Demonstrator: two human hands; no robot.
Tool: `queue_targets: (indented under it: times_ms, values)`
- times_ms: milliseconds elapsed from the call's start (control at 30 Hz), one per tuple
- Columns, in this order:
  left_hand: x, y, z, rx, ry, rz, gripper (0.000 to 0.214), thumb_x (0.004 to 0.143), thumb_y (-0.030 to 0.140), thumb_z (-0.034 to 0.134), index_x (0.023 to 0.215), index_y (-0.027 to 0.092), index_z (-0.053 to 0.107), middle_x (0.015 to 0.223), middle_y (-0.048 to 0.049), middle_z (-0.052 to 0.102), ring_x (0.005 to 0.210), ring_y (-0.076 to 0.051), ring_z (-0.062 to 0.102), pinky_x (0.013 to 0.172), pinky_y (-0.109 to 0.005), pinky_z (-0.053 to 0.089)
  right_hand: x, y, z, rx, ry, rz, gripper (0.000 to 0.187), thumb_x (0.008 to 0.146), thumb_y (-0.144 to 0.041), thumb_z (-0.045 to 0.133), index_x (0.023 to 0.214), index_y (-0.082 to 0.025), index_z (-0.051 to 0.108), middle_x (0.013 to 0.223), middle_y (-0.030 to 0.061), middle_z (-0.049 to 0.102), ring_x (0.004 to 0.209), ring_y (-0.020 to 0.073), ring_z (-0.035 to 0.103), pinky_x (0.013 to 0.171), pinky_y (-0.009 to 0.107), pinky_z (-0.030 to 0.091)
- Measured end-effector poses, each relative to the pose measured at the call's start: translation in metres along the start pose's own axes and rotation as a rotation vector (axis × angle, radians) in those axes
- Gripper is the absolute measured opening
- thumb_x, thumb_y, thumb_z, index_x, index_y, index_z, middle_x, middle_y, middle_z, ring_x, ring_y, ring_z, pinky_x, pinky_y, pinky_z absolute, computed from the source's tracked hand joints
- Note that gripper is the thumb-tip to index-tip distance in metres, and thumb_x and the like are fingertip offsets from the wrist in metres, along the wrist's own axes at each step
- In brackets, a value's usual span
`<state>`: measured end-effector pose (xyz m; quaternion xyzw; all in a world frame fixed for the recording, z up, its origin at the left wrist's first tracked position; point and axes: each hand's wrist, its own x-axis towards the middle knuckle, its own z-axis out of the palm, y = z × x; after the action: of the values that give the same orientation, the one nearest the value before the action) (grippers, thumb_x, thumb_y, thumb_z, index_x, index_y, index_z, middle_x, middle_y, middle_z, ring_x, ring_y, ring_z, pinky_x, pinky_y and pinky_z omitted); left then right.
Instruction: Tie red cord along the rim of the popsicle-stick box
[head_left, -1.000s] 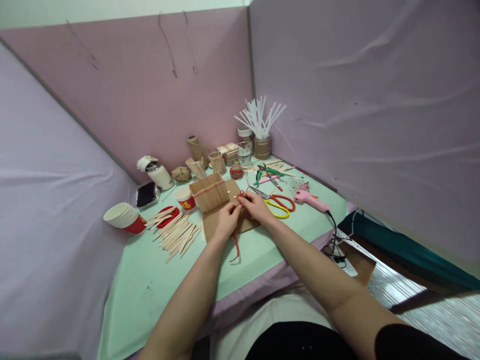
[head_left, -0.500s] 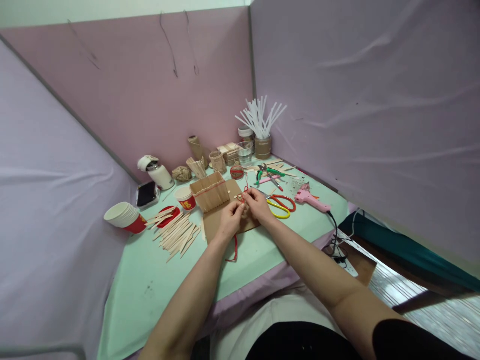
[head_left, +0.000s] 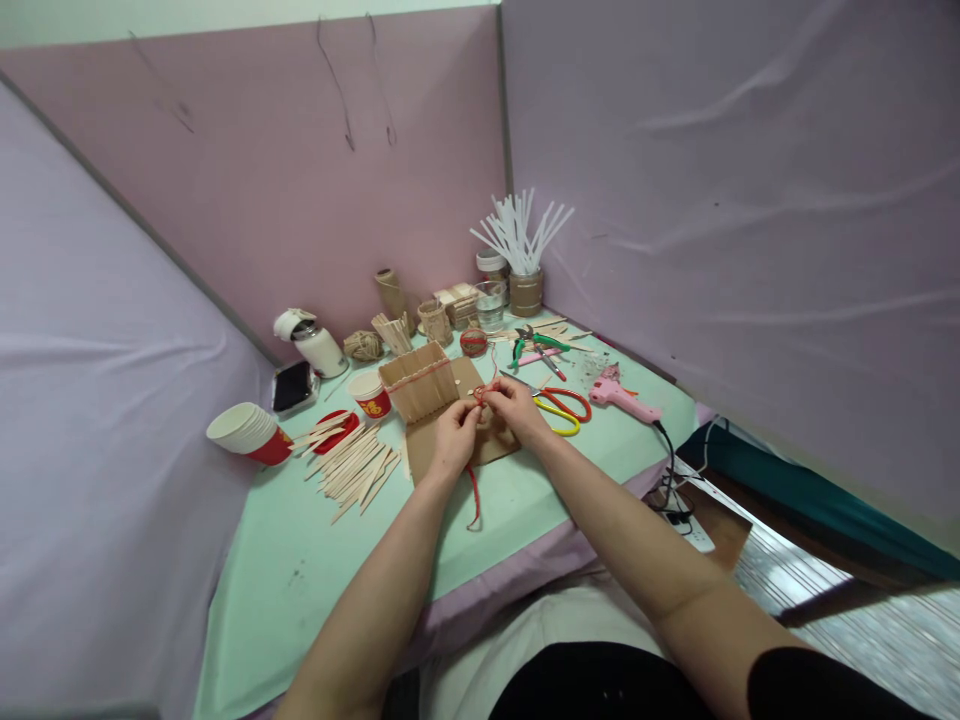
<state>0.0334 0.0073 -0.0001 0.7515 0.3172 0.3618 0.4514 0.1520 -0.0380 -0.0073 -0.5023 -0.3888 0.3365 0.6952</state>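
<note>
Both hands pinch thin red yarn (head_left: 475, 500) above a sheet of brown cardboard (head_left: 427, 455). My left hand (head_left: 456, 437) has its thumb and fingertips closed on the yarn. My right hand (head_left: 516, 407) grips it just to the right, fingertips almost touching the left ones. A loose end hangs below the left hand onto the table; another strand runs up toward a red ball of yarn (head_left: 474, 342). A small structure of craft sticks and cardboard (head_left: 420, 383), with a red line across it, stands on the sheet's back left. The exact loop between the fingers is too small to make out.
Scissors (head_left: 566, 410) with red and yellow handles lie right of my right hand. Beyond are green-handled pliers (head_left: 536, 345) and a corded pink glue gun (head_left: 626, 400). Leftward lie loose craft sticks (head_left: 356, 465), a paper cup (head_left: 370, 396) and stacked cups (head_left: 251, 435).
My fingertips have shifted slightly left and closer together over the yarn. The loop that stood above them is lower, and the hanging end has swung a little to the right.
</note>
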Motion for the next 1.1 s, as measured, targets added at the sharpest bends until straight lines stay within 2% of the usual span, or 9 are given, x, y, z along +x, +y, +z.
queue_targets:
  times_ms: [167,333,567,800,967,1100]
  values:
    - [0.002,-0.005,-0.002,0.010,0.060,-0.049,0.019,0.077,0.030,0.051,0.079,0.016,0.064,0.068,-0.0009,0.061,0.062,-0.012,0.051,0.060,-0.023,0.040,0.000,-0.006,-0.002,0.211,-0.071,0.184,0.012,0.066,-0.030,0.056,0.063,-0.019,0.052,0.065,-0.0012,0.053,0.060,0.0104,0.045,0.048,0.021,0.029]
    - [0.005,-0.009,-0.004,-0.029,0.072,-0.084,0.019,0.074,0.031,0.055,0.078,0.015,0.065,0.068,-0.0019,0.062,0.065,-0.014,0.055,0.064,-0.025,0.043,0.001,-0.013,-0.003,0.386,-0.089,0.232,0.015,0.064,-0.031,0.061,0.066,-0.019,0.052,0.070,0.0001,0.056,0.062,0.0103,0.046,0.048,0.021,0.029]
    - [0.002,-0.003,-0.002,-0.058,0.052,-0.098,0.022,0.071,0.034,0.059,0.077,0.014,0.066,0.067,-0.0021,0.063,0.065,-0.014,0.056,0.063,-0.024,0.043,0.001,-0.004,-0.003,0.291,-0.030,0.144,0.025,0.065,-0.041,0.067,0.070,-0.020,0.054,0.065,-0.0030,0.056,0.054,0.0071,0.043,0.046,0.020,0.026]
    - [0.000,0.000,0.000,0.016,0.035,-0.047,0.021,0.073,0.030,0.057,0.079,0.014,0.068,0.074,-0.0037,0.067,0.070,-0.015,0.058,0.067,-0.025,0.044,0.003,0.003,-0.004,0.278,-0.004,0.099,0.024,0.066,-0.041,0.068,0.069,-0.020,0.057,0.065,-0.0029,0.059,0.048,0.0048,0.038,0.044,0.020,0.025]
    - [-0.001,0.004,0.000,0.093,-0.004,-0.009,0.022,0.075,0.028,0.054,0.082,0.013,0.069,0.081,-0.0056,0.069,0.074,-0.016,0.060,0.070,-0.025,0.044,0.004,0.004,-0.004,0.210,0.025,0.095,0.025,0.065,-0.043,0.068,0.069,-0.019,0.062,0.070,0.0003,0.064,0.053,0.0073,0.048,0.045,0.020,0.029]
    - [-0.002,0.007,-0.001,0.101,-0.016,-0.014,0.022,0.075,0.027,0.054,0.082,0.013,0.069,0.081,-0.0065,0.069,0.074,-0.016,0.060,0.070,-0.026,0.044,0.004,0.005,-0.004,0.228,0.021,0.106,0.024,0.066,-0.042,0.068,0.069,-0.019,0.063,0.069,0.0008,0.065,0.055,0.0083,0.050,0.047,0.020,0.031]
